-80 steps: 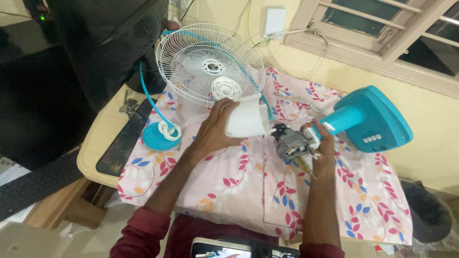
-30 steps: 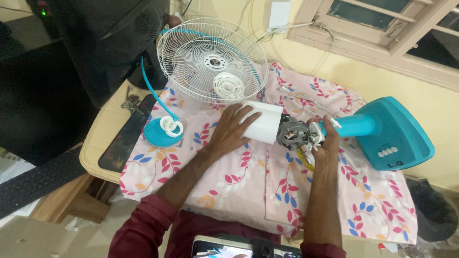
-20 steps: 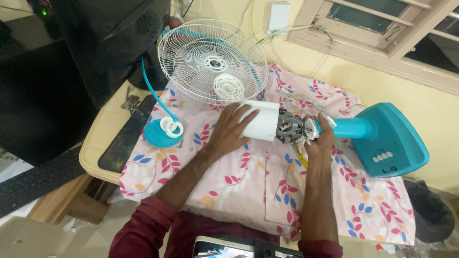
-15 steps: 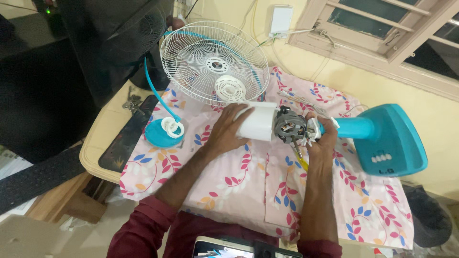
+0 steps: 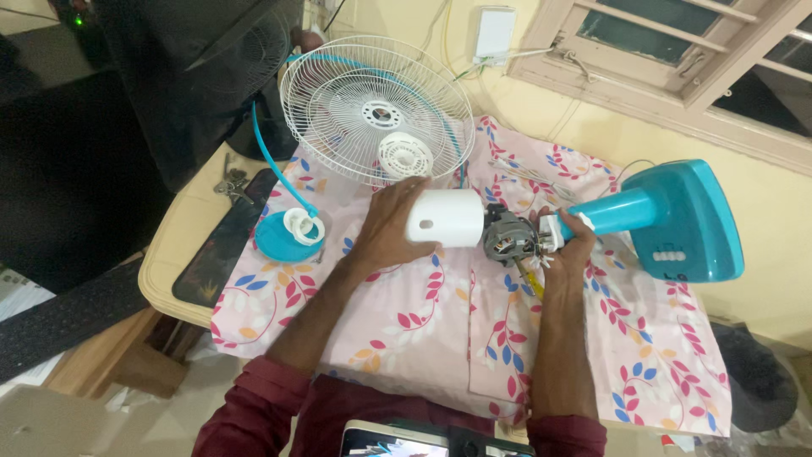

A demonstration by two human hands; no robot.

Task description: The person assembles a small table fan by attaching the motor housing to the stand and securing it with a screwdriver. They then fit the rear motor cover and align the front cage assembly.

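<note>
Near the left edge of the desk [image 5: 182,245]: teal round cap [image 5: 282,237]. Behind it, at the back edge, white fan grille [image 5: 376,110]. Mid-desk, left hand [image 5: 385,228] wrapped around white motor cover [image 5: 446,217], touching grey motor [image 5: 507,239]. Right hand [image 5: 565,247] gripping neck of teal fan stand [image 5: 668,222] toward right edge. Floral cloth [image 5: 423,326] free at front.
</note>
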